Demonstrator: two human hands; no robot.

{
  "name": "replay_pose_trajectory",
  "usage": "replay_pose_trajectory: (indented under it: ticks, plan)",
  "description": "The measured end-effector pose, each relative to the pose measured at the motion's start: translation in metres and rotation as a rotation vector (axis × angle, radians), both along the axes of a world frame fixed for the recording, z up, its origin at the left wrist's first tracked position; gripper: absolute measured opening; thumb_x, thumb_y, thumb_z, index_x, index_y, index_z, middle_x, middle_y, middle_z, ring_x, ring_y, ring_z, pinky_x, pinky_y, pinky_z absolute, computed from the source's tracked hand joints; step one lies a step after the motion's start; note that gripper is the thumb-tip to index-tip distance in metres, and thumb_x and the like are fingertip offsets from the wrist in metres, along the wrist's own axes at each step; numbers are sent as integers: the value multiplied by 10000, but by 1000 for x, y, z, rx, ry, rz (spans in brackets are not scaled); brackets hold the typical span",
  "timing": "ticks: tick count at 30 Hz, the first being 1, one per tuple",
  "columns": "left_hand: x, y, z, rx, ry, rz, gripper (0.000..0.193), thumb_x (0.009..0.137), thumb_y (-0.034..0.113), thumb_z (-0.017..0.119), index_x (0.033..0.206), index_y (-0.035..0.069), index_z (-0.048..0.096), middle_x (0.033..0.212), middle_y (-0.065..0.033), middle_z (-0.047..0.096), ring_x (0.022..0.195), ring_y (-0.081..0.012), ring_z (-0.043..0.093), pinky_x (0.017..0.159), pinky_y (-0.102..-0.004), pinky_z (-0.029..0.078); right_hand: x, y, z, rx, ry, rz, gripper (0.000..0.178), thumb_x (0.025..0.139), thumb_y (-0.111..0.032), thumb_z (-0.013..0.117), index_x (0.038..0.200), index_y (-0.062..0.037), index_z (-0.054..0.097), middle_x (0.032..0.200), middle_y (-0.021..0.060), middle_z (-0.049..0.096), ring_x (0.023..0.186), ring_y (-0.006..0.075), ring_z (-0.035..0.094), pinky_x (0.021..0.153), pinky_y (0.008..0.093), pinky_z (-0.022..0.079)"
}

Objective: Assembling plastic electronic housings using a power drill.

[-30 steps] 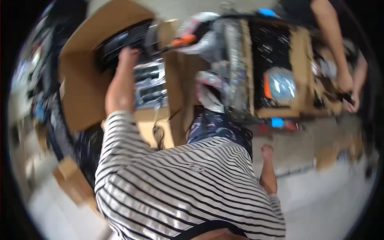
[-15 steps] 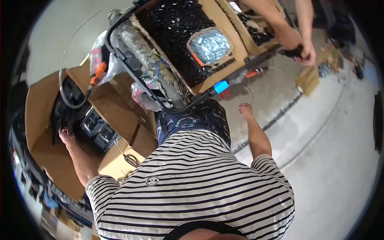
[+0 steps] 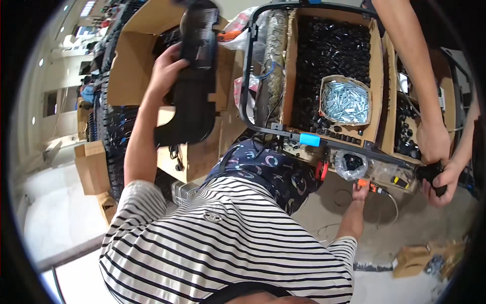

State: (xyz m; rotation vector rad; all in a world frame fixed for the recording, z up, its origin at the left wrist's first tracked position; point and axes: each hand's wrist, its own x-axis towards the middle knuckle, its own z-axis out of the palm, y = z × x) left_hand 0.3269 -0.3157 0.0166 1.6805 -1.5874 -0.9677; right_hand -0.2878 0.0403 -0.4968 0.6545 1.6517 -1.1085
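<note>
Left hand [image 3: 166, 73]: grasping the left edge of a black panel [image 3: 195, 99], thumb over its face, fingers curled around the edge.
Black panel: in the left grip and reaching to its right, long and upright, with a see-through ribbed window beside the thumb and a curved foot below the hand; its top end is blurred.
Carton [image 3: 134, 61]: tall-walled cardboard, behind and left of the left grip, dark pieces inside.
Cord [image 3: 177, 158]: black, hanging below the left grip, under the panel's foot.
Right hand [image 3: 360, 191]: low, well apart from the left grip, fingertips at an orange tool [image 3: 373, 187]; I cannot tell whether they are clenched around it.
Orange tool: right at the right hand's fingers, a pale hose trailing off beyond it.
Clear bag [image 3: 351, 166]: just above the right hand, black bits in it.
Red ring [image 3: 322, 171]: left of the right hand.
Black frame [image 3: 245, 76]: between the two hands and above the right one, blue wrap [image 3: 310, 140] on its near bar.
Parts box [image 3: 375, 61]: farther above the right hand, full of small black pieces, with silver pins [image 3: 346, 101] in a smaller carton on top.
Co-worker's hands [image 3: 434, 143]: right of the right hand, around a black part [image 3: 430, 177].
</note>
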Motion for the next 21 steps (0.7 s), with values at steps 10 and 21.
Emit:
replay_pose_trajectory:
  ticks: [10,21]
  plan:
    - [-182,-84,-108,7,-1201,-197,516,786,162,591,1237,-50,458,998,-242,671,918,-340,679,774,-437,547,-3,41,48,-407,199,-276,330,841,-385,720,1016,-130,604,925,-7,599,822,134,552,713,297,465]
    - [-179,-57,-153,-166,-928,-287,559,812,220,563,1265,-87,449,922,-224,682,841,-353,688,739,-435,548,77,71,228,-823,13,-479,231,959,-268,547,957,-40,580,796,40,538,702,151,488,700,302,447]
